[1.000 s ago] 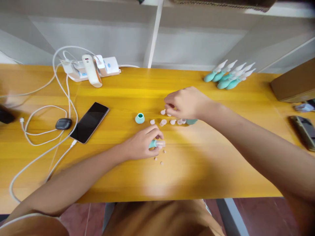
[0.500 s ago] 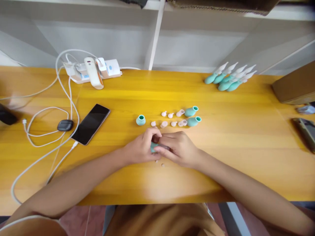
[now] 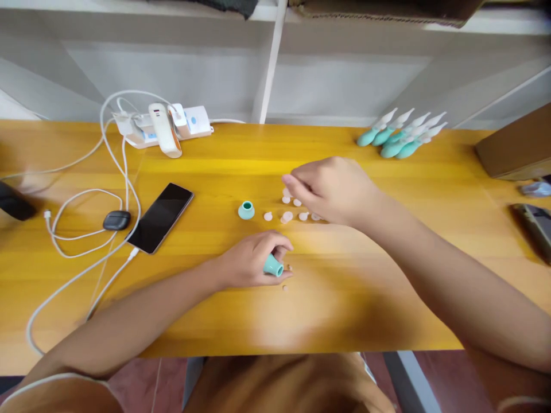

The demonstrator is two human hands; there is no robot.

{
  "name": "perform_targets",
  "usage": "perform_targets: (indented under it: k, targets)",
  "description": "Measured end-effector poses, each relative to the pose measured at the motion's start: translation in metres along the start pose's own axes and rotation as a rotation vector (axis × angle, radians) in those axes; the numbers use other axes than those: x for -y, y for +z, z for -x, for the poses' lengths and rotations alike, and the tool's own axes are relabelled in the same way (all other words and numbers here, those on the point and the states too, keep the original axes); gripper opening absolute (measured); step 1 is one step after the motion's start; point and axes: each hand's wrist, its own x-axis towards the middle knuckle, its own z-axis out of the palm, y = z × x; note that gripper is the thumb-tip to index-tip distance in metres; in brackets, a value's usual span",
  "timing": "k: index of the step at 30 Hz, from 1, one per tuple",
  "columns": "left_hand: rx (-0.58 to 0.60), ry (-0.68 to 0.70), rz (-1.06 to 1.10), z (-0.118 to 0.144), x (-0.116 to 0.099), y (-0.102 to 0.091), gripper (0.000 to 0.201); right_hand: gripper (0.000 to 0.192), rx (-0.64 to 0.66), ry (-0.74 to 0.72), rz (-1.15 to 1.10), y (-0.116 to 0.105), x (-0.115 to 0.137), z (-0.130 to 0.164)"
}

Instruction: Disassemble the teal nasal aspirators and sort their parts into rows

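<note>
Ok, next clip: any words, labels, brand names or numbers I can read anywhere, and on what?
No text can be read.
White device on the power strip: small dark and red marks, too blurred to read.
Power strip: a blue spot, no letters legible.
Phone: screen dark, nothing shown.
Teal bulb in the left hand: no print visible.
Brown box at the right edge: no label visible.

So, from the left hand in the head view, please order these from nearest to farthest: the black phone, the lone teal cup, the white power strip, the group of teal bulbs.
Measured from the left hand:
1. Lone teal cup, just beyond the hand.
2. Black phone, to its left.
3. White power strip, far left, at the table's back edge.
4. Group of teal bulbs, far right, at the back.
</note>
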Motion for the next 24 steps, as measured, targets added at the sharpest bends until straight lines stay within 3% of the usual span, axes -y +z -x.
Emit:
perform_targets:
  k: [4,9,12,15,18,21,24]
  targets:
    - [-0.064,-0.094,0.042,0.001,0.0,0.0,0.045,0.06,0.195,0.01,0.372,0.023,-0.003,-0.04]
    - [-0.01,-0.134,-0.021,-0.002,-0.004,-0.005,0.039,0.059,0.326,-0.074,0.441,0.055,-0.003,-0.057]
    - [0.008,-0.135,-0.043,-0.003,-0.004,-0.005,0.034,0.059,0.342,-0.083,0.435,0.058,-0.008,-0.059]
    - [-0.032,-0.139,0.02,-0.001,0.0,-0.001,0.047,0.065,0.254,-0.025,0.377,0.042,-0.013,-0.053]
    - [-0.125,-0.075,0.098,-0.001,0.005,0.004,0.072,0.07,0.03,0.012,0.194,0.021,-0.012,-0.027]
    - [-0.207,-0.028,0.161,-0.003,0.009,0.007,0.083,0.072,-0.106,-0.191,0.039,0.02,0.004,0.016]
    - [-0.252,-0.026,0.243,-0.005,0.011,0.008,0.087,0.065,-0.2,-0.467,0.095,0.04,0.026,0.055]
